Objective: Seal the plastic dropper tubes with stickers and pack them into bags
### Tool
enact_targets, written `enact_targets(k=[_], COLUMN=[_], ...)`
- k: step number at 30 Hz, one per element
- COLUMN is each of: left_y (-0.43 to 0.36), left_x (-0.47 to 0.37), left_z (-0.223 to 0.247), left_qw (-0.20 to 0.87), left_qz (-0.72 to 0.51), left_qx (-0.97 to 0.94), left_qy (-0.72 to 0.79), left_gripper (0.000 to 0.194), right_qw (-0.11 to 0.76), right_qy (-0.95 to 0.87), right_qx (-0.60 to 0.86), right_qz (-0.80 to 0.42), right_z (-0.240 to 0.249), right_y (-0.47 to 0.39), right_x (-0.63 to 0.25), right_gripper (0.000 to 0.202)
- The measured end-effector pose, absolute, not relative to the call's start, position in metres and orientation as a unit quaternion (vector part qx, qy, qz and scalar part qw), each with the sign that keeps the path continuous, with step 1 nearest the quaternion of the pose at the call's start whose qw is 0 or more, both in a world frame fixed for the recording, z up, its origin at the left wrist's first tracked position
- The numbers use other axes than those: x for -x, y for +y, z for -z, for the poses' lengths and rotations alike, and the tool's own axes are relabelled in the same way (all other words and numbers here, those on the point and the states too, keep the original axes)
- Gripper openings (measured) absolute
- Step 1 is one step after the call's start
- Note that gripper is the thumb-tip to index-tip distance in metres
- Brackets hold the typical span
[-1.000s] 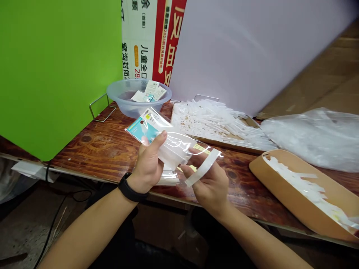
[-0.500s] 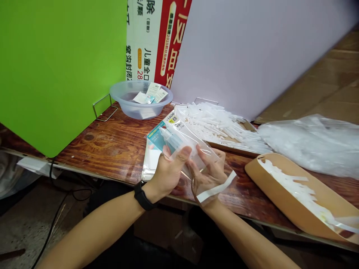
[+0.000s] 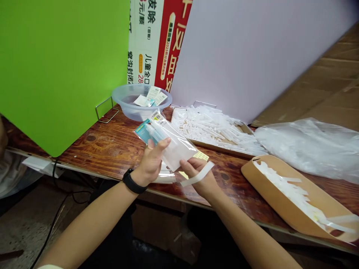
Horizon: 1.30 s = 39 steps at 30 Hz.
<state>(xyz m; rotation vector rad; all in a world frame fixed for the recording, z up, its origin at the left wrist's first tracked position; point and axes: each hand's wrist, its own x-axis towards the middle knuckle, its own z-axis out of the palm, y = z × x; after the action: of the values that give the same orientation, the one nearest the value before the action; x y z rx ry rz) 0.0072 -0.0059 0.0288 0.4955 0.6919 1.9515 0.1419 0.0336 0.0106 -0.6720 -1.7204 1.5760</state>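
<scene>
A clear plastic bag (image 3: 181, 151) holds a teal and white printed card (image 3: 142, 130) and a whitish, translucent item with narrow tips at its upper end. Wrapped around the bag's left side is my left hand (image 3: 149, 161), its thumb lying across the front. My right hand (image 3: 199, 180) is closed on the lower end of the bag, near the flap with its white adhesive strip (image 3: 198, 175). Some of the right fingers are hidden behind the plastic. Under the hands lie flat clear packets (image 3: 166, 175) and a yellow-patterned sheet (image 3: 201, 155), both partly covered.
A translucent basin (image 3: 134, 112) with small cards stands at the back. Behind the hands, a shallow cardboard tray (image 3: 224, 149) bears many white plastic pieces. On the right are a tan bin (image 3: 269, 190) of white strips and a large plastic bag (image 3: 308, 149). A green panel (image 3: 61, 74) rises at left.
The bag has shifted left and lifted off the stack below, uncovering the yellow-patterned sheet. My right hand, earlier spread behind the clear flap, now pinches the bag's lower end.
</scene>
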Motion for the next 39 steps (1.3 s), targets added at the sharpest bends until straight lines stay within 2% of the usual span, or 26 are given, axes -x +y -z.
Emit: enact_targets(k=[2,6,11,13,15,17,18,20,23,26,27,31,33,37,39], left_y=[-0.007,-0.008,-0.006,-0.006,-0.009,-0.014,-0.018,-0.024,-0.03,-0.029,-0.028,-0.023,-0.021,-0.02,-0.022], left_x=[-0.012,-0.018,-0.01,0.001,0.012,0.019,0.02,0.016,0.002,-0.009,-0.01,-0.008,-0.006,-0.003,-0.001], left_z=[-0.027,-0.024,-0.024,-0.026,-0.029,-0.034,-0.036,-0.039,-0.041,-0.039,-0.038,-0.031,-0.028,-0.027,-0.03], left_qw=[0.501,0.5,0.502,0.416,0.231,0.055,0.02,0.066,0.283,0.418,0.425,0.371,0.359,0.37,0.344], left_qz=[-0.786,-0.785,-0.756,-0.778,-0.808,-0.782,-0.749,-0.666,-0.527,-0.482,-0.503,-0.644,-0.686,-0.706,-0.716], left_qx=[-0.226,-0.236,-0.278,-0.282,-0.292,-0.354,-0.404,-0.512,-0.61,-0.593,-0.57,-0.447,-0.399,-0.364,-0.368], left_qy=[0.285,0.281,0.315,0.376,0.457,0.51,0.524,0.538,0.52,0.491,0.491,0.498,0.492,0.482,0.484], left_gripper=[0.048,0.044,0.048,0.05,0.052,0.053,0.049,0.037,0.015,0.022,0.024,0.024,0.026,0.025,0.02], right_qw=[0.326,0.357,0.399,0.418,0.41,0.357,0.314,0.215,0.119,0.111,0.13,0.312,0.371,0.426,0.45], right_qy=[-0.642,-0.598,-0.609,-0.624,-0.642,-0.667,-0.684,-0.724,-0.777,-0.802,-0.801,-0.697,-0.656,-0.66,-0.638], right_qx=[0.274,0.297,0.314,0.309,0.304,0.304,0.3,0.277,0.228,0.203,0.208,0.229,0.221,0.25,0.262], right_qz=[-0.637,-0.653,-0.609,-0.584,-0.573,-0.58,-0.586,-0.594,-0.575,-0.55,-0.546,-0.604,-0.619,-0.566,-0.567], right_z=[-0.01,-0.008,-0.011,-0.012,-0.013,-0.015,-0.017,-0.023,-0.033,-0.038,-0.038,-0.03,-0.027,-0.027,-0.029], right_y=[0.036,0.032,0.035,0.046,0.06,0.071,0.074,0.075,0.066,0.059,0.058,0.06,0.057,0.045,0.04], right_x=[-0.143,-0.143,-0.146,-0.153,-0.163,-0.174,-0.179,-0.186,-0.187,-0.182,-0.18,-0.174,-0.17,-0.162,-0.159], right_gripper=[0.04,0.037,0.033,0.032,0.033,0.036,0.037,0.04,0.041,0.046,0.047,0.056,0.058,0.032,0.028])
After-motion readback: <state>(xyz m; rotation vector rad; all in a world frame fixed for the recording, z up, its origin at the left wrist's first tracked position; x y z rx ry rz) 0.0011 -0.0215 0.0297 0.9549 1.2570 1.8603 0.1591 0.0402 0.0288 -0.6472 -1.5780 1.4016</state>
